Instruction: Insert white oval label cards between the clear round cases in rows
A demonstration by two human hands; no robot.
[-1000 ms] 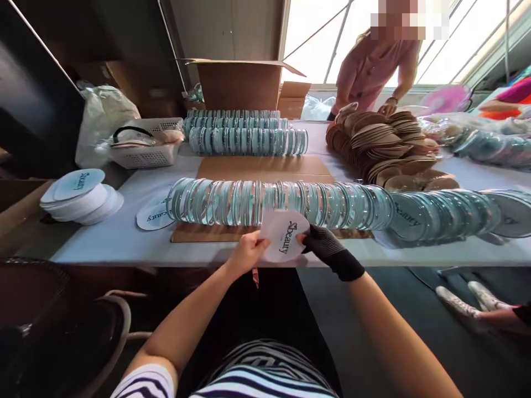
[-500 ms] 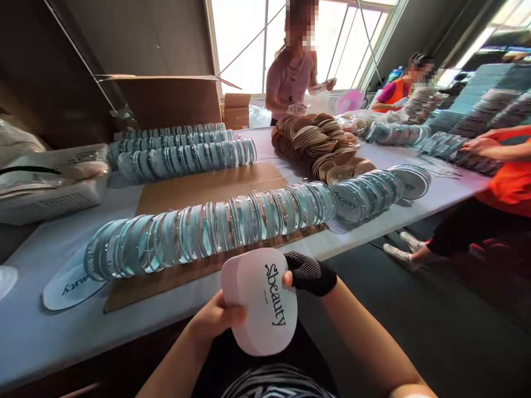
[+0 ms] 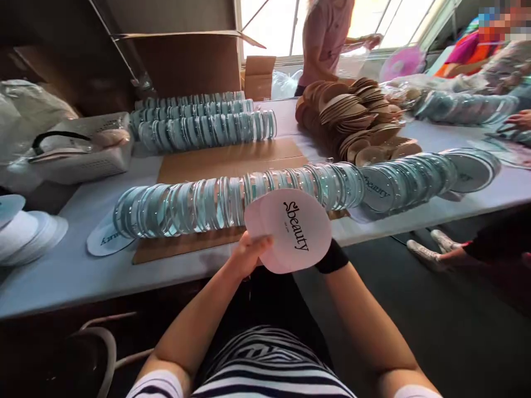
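A slightly fanned stack of white rounded cards, printed "Sbeauty" in black, is held up in front of me at the table's near edge. My left hand is bare and closed on the stack's left lower edge, its thumb lying across the front. Behind the stack's lower right side is my right hand in a black glove; its fingers are hidden by the cards. Just beyond runs a long row of round clear-rimmed packs, standing on edge on flat cardboard.
Loose white discs are piled at far left, near a white basket. More pack rows lie behind. Brown rounded pieces are heaped mid-table. A person in pink stands across; others are at right.
The card stack has moved up and right in view and turned a little. My right thumb, earlier on its front, is now out of sight. The view has tilted down and left.
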